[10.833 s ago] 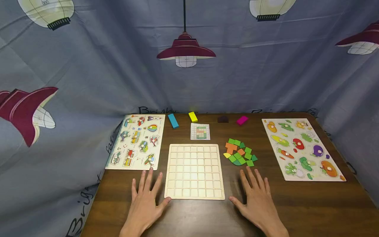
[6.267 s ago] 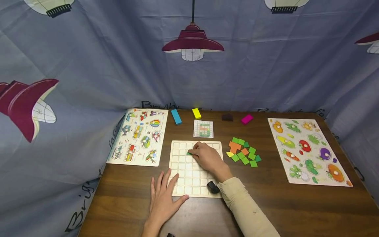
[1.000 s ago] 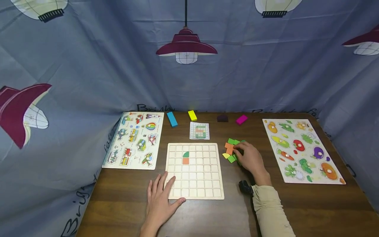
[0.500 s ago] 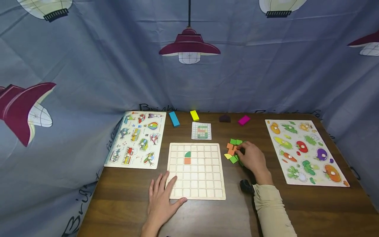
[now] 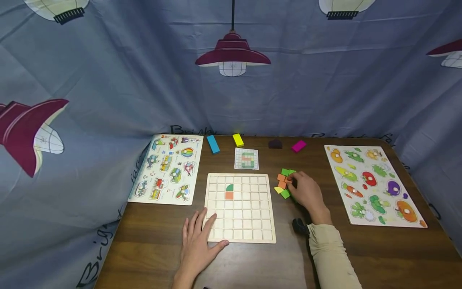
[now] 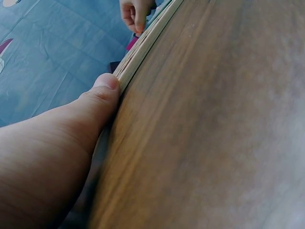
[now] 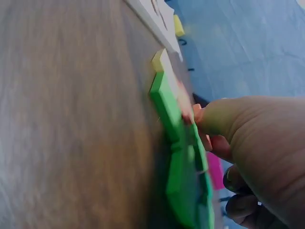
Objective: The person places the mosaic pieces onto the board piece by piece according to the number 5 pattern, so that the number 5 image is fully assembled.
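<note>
My right hand [image 5: 306,194] is over the pile of coloured tiles, thumb and fingertips pinching an orange tile [image 7: 198,113]. Beside it lie orange tiles [image 5: 281,184], green tiles [image 5: 285,194] and a yellow leaf-shaped tile [image 5: 278,189]; the hand hides part of the pile. My left hand [image 5: 198,245] rests spread at the lower left of the wooden grid board [image 5: 249,216], its thumb [image 6: 107,82] against the board's near edge. On the board, a green quarter-round tile [image 5: 229,187] sits directly above an orange square tile [image 5: 229,195].
A small pattern card [image 5: 246,159] lies behind the board. Blue [image 5: 213,144], yellow [image 5: 238,140], dark [image 5: 275,144] and magenta blocks [image 5: 298,146] line the back edge. A vehicle puzzle [image 5: 166,170] lies left, a vegetable puzzle [image 5: 375,186] right.
A green quarter-round and an orange square have come onto the board from the pile. My left hand has moved onto the board's corner. My right hand has returned to the pile, barely moving lately.
</note>
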### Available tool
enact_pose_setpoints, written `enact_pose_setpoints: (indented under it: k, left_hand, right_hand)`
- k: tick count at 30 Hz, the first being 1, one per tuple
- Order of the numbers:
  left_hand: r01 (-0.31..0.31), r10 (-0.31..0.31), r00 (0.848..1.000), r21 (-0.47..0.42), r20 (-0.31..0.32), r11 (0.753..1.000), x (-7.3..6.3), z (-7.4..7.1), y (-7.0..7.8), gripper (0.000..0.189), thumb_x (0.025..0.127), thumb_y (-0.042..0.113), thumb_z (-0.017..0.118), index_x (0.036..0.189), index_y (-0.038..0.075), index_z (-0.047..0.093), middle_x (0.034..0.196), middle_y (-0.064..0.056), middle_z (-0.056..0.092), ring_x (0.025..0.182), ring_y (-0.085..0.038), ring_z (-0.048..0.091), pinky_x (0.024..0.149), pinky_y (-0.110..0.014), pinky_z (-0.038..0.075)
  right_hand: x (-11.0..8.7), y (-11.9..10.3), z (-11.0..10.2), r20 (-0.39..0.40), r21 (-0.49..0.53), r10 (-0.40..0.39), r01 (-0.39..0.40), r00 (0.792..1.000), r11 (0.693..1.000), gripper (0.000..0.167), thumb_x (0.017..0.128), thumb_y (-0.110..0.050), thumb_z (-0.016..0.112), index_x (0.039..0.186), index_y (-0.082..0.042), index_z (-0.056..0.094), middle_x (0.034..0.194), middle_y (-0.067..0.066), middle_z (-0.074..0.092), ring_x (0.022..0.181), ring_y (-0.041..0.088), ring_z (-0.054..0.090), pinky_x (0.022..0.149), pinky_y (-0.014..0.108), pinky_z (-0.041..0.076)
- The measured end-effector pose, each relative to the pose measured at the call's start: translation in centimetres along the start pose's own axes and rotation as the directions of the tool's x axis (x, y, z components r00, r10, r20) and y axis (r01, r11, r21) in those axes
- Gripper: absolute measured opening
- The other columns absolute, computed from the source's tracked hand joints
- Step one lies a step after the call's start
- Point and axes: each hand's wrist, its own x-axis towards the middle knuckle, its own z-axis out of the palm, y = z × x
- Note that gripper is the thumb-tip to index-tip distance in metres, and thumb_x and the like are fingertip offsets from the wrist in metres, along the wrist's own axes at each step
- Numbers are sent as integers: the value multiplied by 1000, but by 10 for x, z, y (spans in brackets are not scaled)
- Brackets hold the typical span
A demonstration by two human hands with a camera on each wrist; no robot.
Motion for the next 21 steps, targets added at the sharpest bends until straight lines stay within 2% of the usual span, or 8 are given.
enact_pose_setpoints:
  k: [5, 10, 12, 16, 21]
  left_hand:
    - [6, -6, 1000, 4, 4, 1000, 0, -1, 0, 87, 77, 77, 68, 148, 29, 53, 165, -5, 35, 152, -36, 30, 125, -58, 11]
    - [6, -6, 1000, -5, 4, 1000, 0, -1, 1, 87, 77, 76, 70, 148, 28, 53, 165, -6, 36, 152, -37, 30, 125, -58, 11]
    - [5, -5, 1000, -8, 2, 1000, 0, -1, 1, 87, 76, 75, 70, 148, 28, 53, 165, -6, 36, 152, -37, 30, 125, -59, 11]
    - [5, -5, 1000, -8, 2, 1000, 1, -1, 1, 88, 76, 75, 71, 148, 27, 53, 164, -7, 36, 152, -37, 30, 125, -59, 12]
    - [14, -14, 1000, -1, 13, 1000, 1, -1, 1, 87, 77, 76, 69, 148, 28, 53, 165, -6, 35, 152, -36, 29, 125, -59, 11]
  right_hand:
    - [-3, -12, 0, -69, 12, -52, 53, 996, 999, 20, 92, -21, 73, 107, -7, 71, 111, 17, 69, 90, 35, 68, 76, 54, 57]
    - [-12, -49, 2, -97, 34, -205, 209, 974, 977, 16, 93, -22, 75, 104, -10, 72, 104, 10, 68, 79, 24, 67, 64, 42, 56]
    - [-18, -70, 6, -84, 40, -254, 258, 963, 965, 15, 92, -22, 77, 101, -13, 72, 102, 7, 68, 76, 20, 65, 61, 37, 54]
    - [-32, -111, 19, -28, 40, -341, 342, 940, 939, 12, 91, -24, 78, 100, -18, 72, 105, 0, 69, 81, 17, 68, 64, 33, 56]
    - [-43, -145, 39, 28, 43, -429, 428, 903, 903, 9, 92, -26, 76, 99, -22, 73, 104, -6, 69, 88, 12, 70, 69, 33, 59]
